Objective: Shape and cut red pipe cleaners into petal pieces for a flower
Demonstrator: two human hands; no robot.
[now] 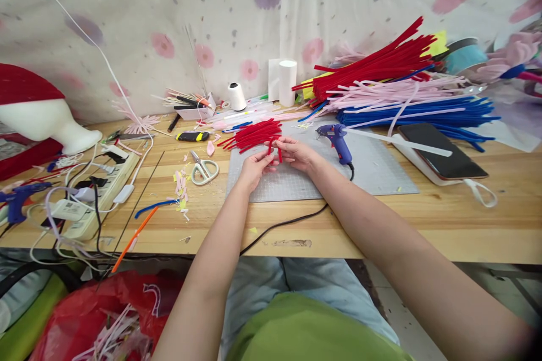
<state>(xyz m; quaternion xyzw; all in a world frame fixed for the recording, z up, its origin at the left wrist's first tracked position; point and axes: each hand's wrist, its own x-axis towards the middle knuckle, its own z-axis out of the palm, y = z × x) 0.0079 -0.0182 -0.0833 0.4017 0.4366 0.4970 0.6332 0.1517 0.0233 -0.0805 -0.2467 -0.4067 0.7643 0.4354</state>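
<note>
Both my hands meet over a grey cutting mat (pixel 296 183) on the wooden table. My left hand (pixel 255 168) and my right hand (pixel 297 153) pinch a short red pipe cleaner piece (pixel 274 149) between their fingertips. Just beyond them lies a heap of short red pipe cleaner pieces (pixel 254 134). A blue glue gun (pixel 336 140) rests on the mat to the right of my right hand, its black cord running off the table's front edge.
Scissors (pixel 204 170) lie left of the mat among pink scraps. A power strip (pixel 97 194) with tangled cables sits far left. Long red, pink and blue pipe cleaners (pixel 402 90) pile at back right, beside a tablet (pixel 442 158). A red bag (pixel 97 316) sits below.
</note>
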